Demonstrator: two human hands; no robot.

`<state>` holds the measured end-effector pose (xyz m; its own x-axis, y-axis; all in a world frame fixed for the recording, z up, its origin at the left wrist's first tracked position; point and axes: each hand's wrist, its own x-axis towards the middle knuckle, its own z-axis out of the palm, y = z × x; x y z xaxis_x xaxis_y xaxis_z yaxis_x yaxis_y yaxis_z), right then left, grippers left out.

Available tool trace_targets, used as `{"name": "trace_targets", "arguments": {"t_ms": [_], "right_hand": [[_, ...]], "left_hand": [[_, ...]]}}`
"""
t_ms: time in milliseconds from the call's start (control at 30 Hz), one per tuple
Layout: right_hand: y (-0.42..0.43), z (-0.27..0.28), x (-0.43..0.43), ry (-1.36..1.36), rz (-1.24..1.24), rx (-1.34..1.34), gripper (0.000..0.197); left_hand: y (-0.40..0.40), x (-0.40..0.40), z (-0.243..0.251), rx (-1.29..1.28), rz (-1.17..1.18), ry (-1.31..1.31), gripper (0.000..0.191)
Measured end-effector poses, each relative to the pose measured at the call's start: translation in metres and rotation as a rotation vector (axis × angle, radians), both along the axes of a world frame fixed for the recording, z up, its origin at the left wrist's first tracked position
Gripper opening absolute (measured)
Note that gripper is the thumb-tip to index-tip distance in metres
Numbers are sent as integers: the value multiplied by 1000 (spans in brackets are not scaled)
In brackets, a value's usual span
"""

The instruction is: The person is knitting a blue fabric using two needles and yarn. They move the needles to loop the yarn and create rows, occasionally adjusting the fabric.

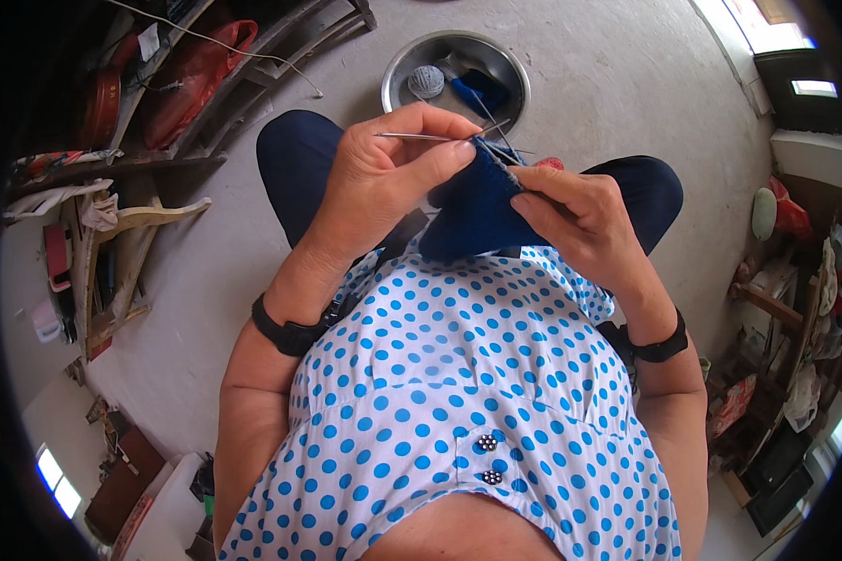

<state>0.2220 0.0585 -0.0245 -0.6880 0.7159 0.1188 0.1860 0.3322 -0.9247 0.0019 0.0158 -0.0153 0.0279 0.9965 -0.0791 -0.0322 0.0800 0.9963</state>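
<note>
A piece of dark blue knitting point(470, 210) hangs between my hands above my lap, with grey stitches along its upper edge. Several thin metal knitting needles point(410, 136) cross at that edge. My left hand point(400, 158) pinches one needle and the corner of the knitting between thumb and forefinger. On the other side, my right hand point(579, 214) grips the grey-stitched edge and a needle there. Something red point(550, 163), partly hidden, shows just behind my right fingers. Beyond the hands, a metal basin point(386, 84) holds a ball of grey yarn point(426, 82) and a dark blue knitted piece point(483, 91).
The basin stands on the concrete floor point(603, 84) past my knees. To the left are a wooden rack with a red plastic bag point(203, 77), a white cord point(252, 54) and a wooden chair point(147, 214). Shelves with bags and a pale green oblong object point(765, 214) line the right.
</note>
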Motion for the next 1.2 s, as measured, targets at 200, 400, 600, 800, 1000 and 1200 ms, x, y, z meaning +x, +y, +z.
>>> {"name": "trace_targets", "arguments": {"t_ms": [200,400,600,800,1000,1200], "right_hand": [[-1,-5,1,57,14,-14,17],[1,-5,-1,61,1,20,14],[4,-3,-8,42,-63,-23,9],[4,-14,-6,167,-87,-157,12],[2,-14,-3,251,-38,-353,15],[1,-16,1,278,-65,-376,15]], "left_hand": [[1,0,0,-6,2,31,20],[2,1,-3,-14,-23,31,19],[2,3,-3,9,-77,85,20],[0,0,-7,-52,-106,43,28],[6,-2,1,-113,-148,44,21],[8,-1,-1,-49,-228,-17,14]]}}
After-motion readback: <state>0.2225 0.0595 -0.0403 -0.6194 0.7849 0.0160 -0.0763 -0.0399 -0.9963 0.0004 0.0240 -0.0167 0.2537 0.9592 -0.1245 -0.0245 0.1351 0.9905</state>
